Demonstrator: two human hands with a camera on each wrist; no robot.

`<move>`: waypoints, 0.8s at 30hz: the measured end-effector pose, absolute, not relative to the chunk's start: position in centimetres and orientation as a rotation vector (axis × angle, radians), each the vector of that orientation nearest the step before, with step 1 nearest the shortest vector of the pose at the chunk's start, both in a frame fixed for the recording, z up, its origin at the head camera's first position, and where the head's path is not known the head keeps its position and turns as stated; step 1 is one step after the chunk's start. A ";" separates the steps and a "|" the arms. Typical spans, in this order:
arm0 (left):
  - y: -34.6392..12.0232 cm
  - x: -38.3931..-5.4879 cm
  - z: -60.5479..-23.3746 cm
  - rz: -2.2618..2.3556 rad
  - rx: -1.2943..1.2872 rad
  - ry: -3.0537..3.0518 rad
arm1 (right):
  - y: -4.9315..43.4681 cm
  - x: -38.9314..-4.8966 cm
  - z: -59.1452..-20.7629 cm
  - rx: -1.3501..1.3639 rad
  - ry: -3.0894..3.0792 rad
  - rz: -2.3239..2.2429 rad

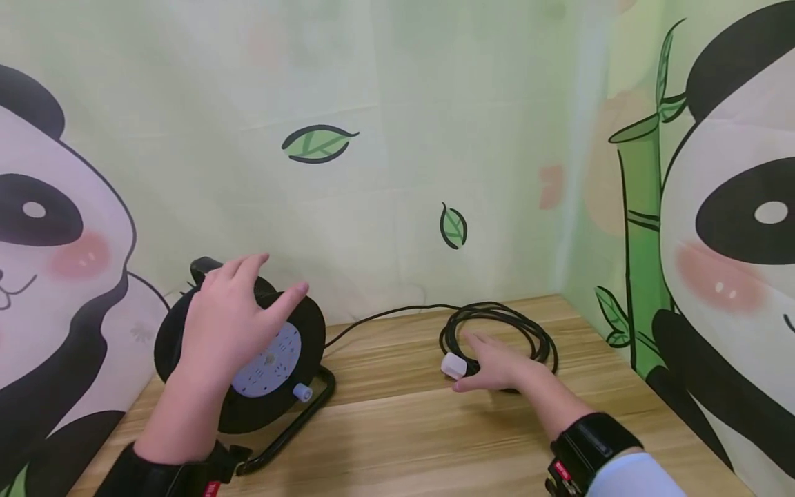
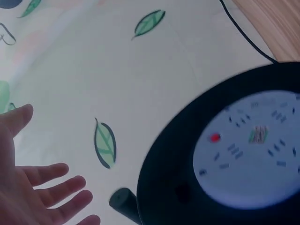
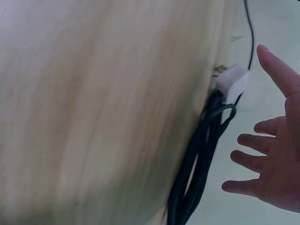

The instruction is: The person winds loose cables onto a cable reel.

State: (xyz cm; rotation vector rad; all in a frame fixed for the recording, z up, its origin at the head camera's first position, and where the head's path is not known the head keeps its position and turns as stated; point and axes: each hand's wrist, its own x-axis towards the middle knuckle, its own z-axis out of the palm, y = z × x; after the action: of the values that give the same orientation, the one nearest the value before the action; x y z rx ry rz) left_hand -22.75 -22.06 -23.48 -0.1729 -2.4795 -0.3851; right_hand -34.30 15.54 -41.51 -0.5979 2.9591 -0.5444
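A black cable reel (image 1: 314, 338) stands at the left of the table, with a pale round socket panel (image 1: 273, 366) on its face. My left hand (image 1: 226, 324) is over the reel's upper part, fingers spread and holding nothing. In the left wrist view, those fingers are apart from the reel's rim. To the right lies a coil of black cable (image 1: 545, 338) with a white plug (image 1: 454, 366) at its near left side. Just above the coil, beside the plug, my right hand (image 1: 497, 366) has its fingers extended. The right wrist view shows a gap between fingers and cable.
A bent black tube stand (image 1: 292, 429) juts from the reel toward the front. From the reel, a single cable (image 1: 391, 312) runs along the back to the coil. Behind the wooden table (image 1: 397, 442) hangs a panda-print cloth (image 1: 397, 172), which also covers the sides.
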 end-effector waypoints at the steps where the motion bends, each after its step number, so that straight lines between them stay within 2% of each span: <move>1: -22.4 -23.1 -23.1 -0.377 -0.149 -2.501 | 15.7 -34.4 -41.7 -0.594 2.956 -0.538; 15: -26.1 -27.7 -19.0 -0.198 0.177 -2.820 | 16.1 -35.7 -44.3 -0.537 3.006 -0.282; 24: -27.3 -29.6 -18.1 -0.133 0.354 -2.937 | 14.9 -36.4 -44.7 -0.533 3.029 -0.145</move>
State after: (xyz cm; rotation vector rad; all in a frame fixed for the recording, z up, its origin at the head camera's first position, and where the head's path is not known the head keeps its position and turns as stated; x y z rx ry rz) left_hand -29.58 -27.26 -18.06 0.3544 -2.9365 -0.1326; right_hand -36.38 14.85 -44.69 -0.5328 3.0291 -0.1450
